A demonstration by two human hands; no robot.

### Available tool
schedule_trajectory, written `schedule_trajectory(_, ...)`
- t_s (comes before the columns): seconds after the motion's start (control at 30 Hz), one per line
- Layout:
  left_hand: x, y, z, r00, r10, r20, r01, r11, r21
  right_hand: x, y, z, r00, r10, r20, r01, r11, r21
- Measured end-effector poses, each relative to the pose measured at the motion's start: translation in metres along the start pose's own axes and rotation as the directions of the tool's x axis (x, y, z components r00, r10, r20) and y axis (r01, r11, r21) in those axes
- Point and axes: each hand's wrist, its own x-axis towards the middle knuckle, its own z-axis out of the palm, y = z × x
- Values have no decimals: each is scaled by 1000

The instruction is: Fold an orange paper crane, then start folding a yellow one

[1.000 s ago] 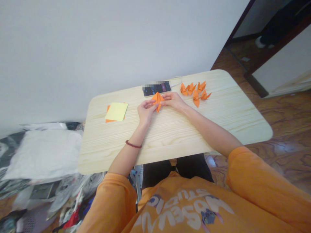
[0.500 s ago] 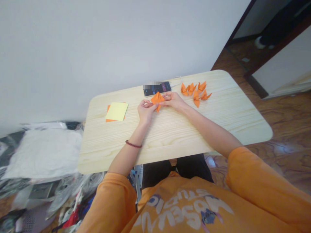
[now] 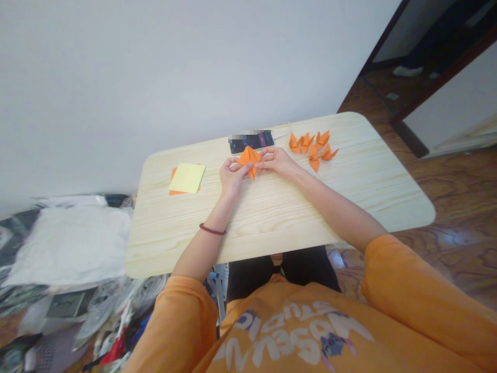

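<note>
Between my two hands is a folded orange origami paper [image 3: 248, 154], a kite-like shape with a point towards the wall and a narrower tip towards me. My left hand [image 3: 232, 175] pinches its left side, thumb on top. On its right side my right hand [image 3: 275, 160] grips the edge with thumb and fingers. The fingertips partly cover the paper's middle. Just behind it lies a phone [image 3: 248, 143] with a lit screen. To the right stand several finished orange origami figures [image 3: 313, 151], close together.
A yellow paper sheet [image 3: 188, 178] lies over orange paper on the left of the wooden table [image 3: 279, 223]. A white cable [image 3: 285, 128] runs from the phone. Bags and white cloth [image 3: 70, 246] lie left of the table. Beyond the doorway at right, a person's foot [image 3: 407, 71] shows.
The orange paper has tilted and its upper point has shifted slightly left. Both hands keep hold of it in nearly the same place. The foot in the doorway has moved.
</note>
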Motion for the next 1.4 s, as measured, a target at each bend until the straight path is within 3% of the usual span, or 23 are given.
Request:
schedule_trajectory(0.67, -1, 3, 4, 996, -9, -94, -6, 989, -151, -5, 6, 11, 998, 20, 61, -24, 997, 75)
schedule_trajectory(1.4, 0, -4, 2, 985, 71, -159, -92, 988, -123, -9, 0, 15, 993, 68, 99, -72, 997, 34)
